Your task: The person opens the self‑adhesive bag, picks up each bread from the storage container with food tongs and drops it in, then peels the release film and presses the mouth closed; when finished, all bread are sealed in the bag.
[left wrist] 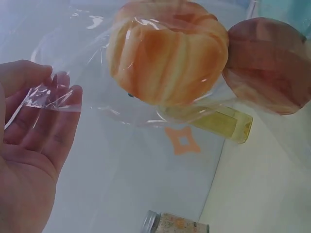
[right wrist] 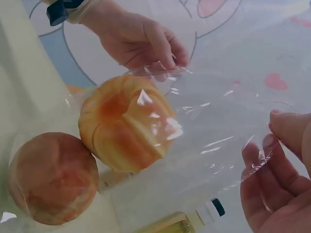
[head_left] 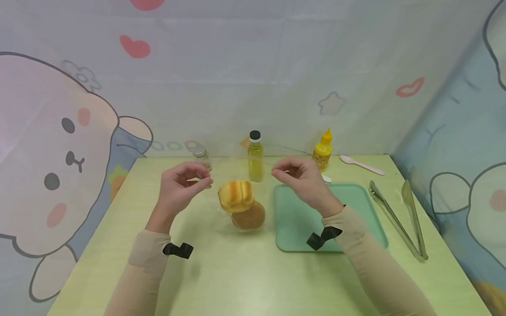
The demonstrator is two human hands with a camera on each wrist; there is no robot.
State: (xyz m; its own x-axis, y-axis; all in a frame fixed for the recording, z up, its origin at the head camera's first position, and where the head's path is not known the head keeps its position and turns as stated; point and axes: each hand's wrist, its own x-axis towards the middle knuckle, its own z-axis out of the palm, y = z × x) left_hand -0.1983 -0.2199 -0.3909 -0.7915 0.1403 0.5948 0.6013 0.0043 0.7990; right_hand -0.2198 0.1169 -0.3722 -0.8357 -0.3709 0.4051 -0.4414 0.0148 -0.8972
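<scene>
Two hands, left point(head_left: 183, 184) and right point(head_left: 298, 177), stand apart, each pinching the edge of a clear plastic bag point(right wrist: 209, 131) stretched between them. Inside sit a ridged yellow roll point(head_left: 236, 196) and, seemingly in the same film, a brown bun point(head_left: 250, 216). Taking 12 as straight away from the person, the roll lies between 3 and 4 o'clock from the left hand and between 8 and 9 from the right; the left is nearer. The two breads touch and line up from 11 to 5, the bun at the 5 end. The bag's own long axis is hard to trace overhead.

Among containers, a capped bottle point(head_left: 255, 162) of yellow liquid stands at 1 o'clock from the roll. A metal-lidded jar point(head_left: 202, 159) is at 1 from the left hand, its contents speckled; a yellow squeeze bottle point(head_left: 322, 151) lies between 1 and 2 from the right. The green tray point(head_left: 292, 226) sits on the counter point(head_left: 237, 272) at 3 from the bun, partly under the right forearm.
</scene>
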